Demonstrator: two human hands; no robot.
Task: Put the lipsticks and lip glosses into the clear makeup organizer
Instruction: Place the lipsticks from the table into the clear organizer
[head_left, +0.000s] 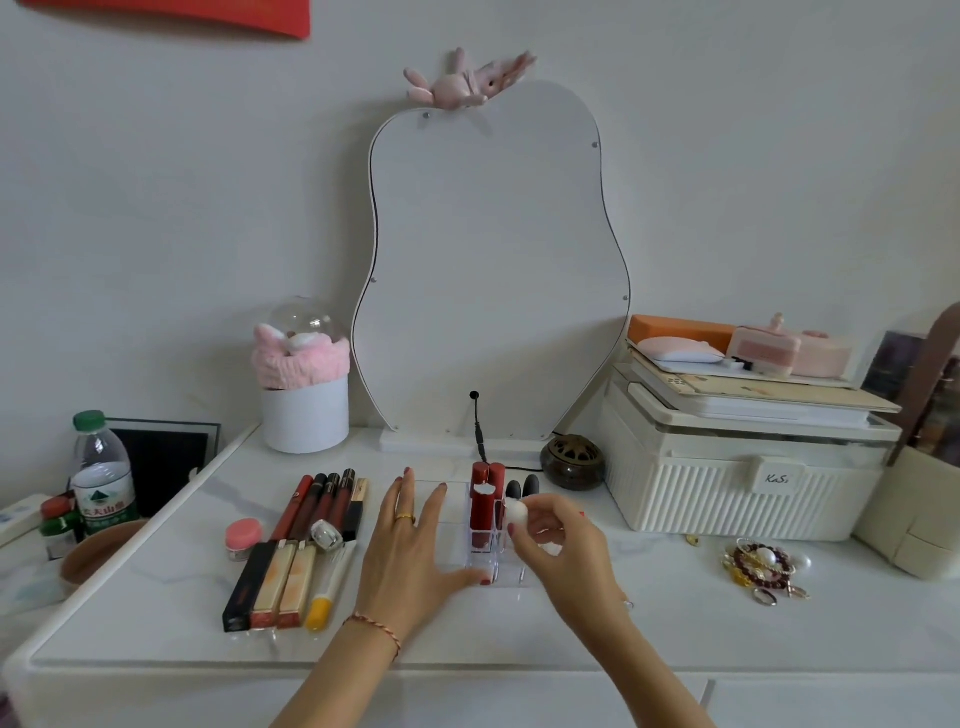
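On the table (156, 587), my left hand (410, 545) lies spread flat on the organizer (498, 571); my right hand (558, 540) pinches a white lipstick (517, 513) over it.

A plain pale-grey wall (156, 208) is backing a glossy white marble-patterned dressing table (156, 613), where a curvy pear-shaped frameless mirror (493, 270) is leaning upright.

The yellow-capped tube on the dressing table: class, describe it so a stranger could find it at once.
Start at the tall curvy mirror, then drop to the rows of lipsticks lying left of the left hand. The yellow-capped tube is rightmost in the near row: slim, white and round, while its neighbours are square-sided.
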